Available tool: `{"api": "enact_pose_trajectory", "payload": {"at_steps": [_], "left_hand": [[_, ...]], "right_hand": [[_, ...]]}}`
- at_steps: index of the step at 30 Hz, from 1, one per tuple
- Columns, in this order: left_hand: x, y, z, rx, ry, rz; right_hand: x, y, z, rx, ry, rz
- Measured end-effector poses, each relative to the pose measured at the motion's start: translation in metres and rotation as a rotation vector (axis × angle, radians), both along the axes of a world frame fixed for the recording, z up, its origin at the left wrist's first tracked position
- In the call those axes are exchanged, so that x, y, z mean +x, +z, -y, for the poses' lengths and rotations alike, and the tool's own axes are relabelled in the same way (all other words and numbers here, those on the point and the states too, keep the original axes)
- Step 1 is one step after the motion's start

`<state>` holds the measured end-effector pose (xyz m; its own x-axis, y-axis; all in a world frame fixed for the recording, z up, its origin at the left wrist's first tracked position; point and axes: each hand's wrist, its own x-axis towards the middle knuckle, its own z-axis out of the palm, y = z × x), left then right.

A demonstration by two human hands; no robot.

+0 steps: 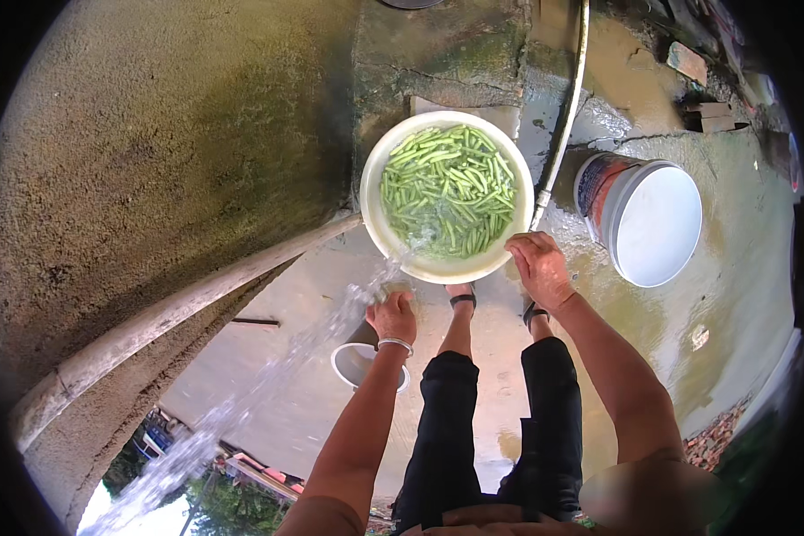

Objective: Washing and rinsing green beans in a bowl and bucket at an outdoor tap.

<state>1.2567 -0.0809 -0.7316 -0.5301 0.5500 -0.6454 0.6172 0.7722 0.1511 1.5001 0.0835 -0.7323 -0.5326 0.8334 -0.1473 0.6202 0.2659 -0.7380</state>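
Note:
A round, pale plastic basin [447, 269] holds green bean pods [465, 177] in water. A stream of water [295, 348] runs from the lower left into the basin's near left side. My right hand [541, 264] is at the basin's near right rim, fingers bent; whether they grip it is unclear. My left hand [394, 317], with a bracelet at the wrist, hangs below the near left rim, its fingers curled and partly hidden. Just below it a small bucket [348, 348] shows its white rim; I cannot tell whether the hand touches it.
A large white paint bucket [656, 224] lies to the right. A pale hose [569, 114] runs beside the basin on wet concrete. On the left are a rough concrete wall [141, 154] and a long pipe [167, 315]. My sandalled feet stand just below the basin.

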Motion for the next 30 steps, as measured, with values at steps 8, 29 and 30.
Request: {"api": "enact_pose_trajectory", "payload": {"at_steps": [8,29,30], "left_hand": [[0.039,0.011,0.01,0.031,0.055,0.37],[0.0,0.054,0.048,-0.059,0.138,0.384],[-0.006,0.061,0.044,-0.093,0.135,0.385]], "right_hand": [[0.034,0.037,-0.002,-1.079,-0.074,-0.041],[0.034,0.114,0.031,-0.368,0.13,0.694],[0.034,0.121,0.025,-0.431,0.218,0.603]]}}
